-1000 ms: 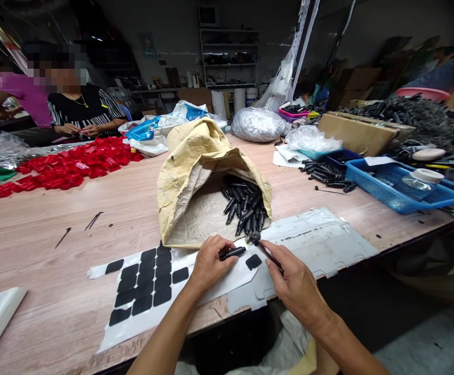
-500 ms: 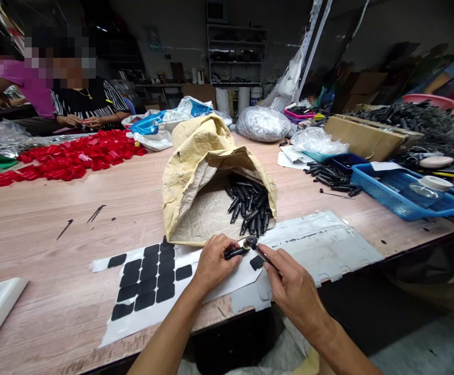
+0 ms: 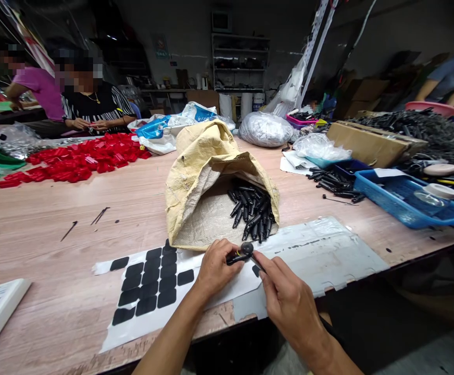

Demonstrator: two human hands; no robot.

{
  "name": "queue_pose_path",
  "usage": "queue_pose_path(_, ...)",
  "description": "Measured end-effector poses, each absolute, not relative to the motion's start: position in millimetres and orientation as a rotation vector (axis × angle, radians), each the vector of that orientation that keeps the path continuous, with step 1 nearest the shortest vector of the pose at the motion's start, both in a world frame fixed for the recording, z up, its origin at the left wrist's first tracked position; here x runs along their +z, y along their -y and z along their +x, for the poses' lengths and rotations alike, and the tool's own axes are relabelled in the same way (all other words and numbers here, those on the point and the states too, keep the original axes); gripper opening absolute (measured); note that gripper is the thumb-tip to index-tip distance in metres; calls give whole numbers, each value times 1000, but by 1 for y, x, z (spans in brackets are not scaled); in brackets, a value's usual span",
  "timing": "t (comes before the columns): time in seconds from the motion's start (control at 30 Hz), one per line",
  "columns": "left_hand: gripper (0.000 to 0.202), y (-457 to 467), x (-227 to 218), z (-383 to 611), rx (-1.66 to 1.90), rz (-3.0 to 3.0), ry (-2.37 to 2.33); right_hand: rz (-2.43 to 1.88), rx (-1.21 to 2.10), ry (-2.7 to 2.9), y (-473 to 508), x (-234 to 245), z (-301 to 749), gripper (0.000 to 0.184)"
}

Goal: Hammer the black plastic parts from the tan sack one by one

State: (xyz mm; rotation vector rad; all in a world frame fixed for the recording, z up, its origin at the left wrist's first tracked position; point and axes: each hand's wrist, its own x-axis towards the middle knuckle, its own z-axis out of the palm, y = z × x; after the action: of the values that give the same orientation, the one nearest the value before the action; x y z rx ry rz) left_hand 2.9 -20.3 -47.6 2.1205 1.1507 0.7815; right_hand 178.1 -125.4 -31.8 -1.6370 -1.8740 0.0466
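My left hand (image 3: 216,264) is closed around a short black tubular piece (image 3: 232,258) with a yellow mark near its end. Between the fingers of my right hand (image 3: 289,294) is a thin black rod with a round head (image 3: 247,248). That head sits at the end of the tubular piece, apparently touching it. Just beyond my hands a yellow woven sack (image 3: 184,177) lies open toward me, with many black tubular pieces (image 3: 252,208) in its mouth. Under my left forearm stretches a white backing sheet (image 3: 112,333) bearing rows of black rounded-square stickers (image 3: 147,289).
A grey-white flat sheet (image 3: 340,255) covers the table's front right. A blue basket (image 3: 406,211) and loose black pieces (image 3: 332,183) lie beyond it. Red pieces (image 3: 82,159) are heaped far left, before a seated co-worker (image 3: 94,109). Thin black rods (image 3: 100,215) lie at left.
The rod's round head has turned to face the camera more and moved slightly left, over the tubular piece's end. My right hand has shifted with it. The whole view has shifted slightly.
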Motion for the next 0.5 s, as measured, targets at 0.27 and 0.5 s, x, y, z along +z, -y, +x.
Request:
queue_pose_path(0.27,16,21,-45,3,758,2092,-1149,-1710,93,1732,118,-32,196,43)
queue_pose_path(0.5,31,19,-46,-1,768,2056,-1128,-2088,-324,1500,88,-50,289,30)
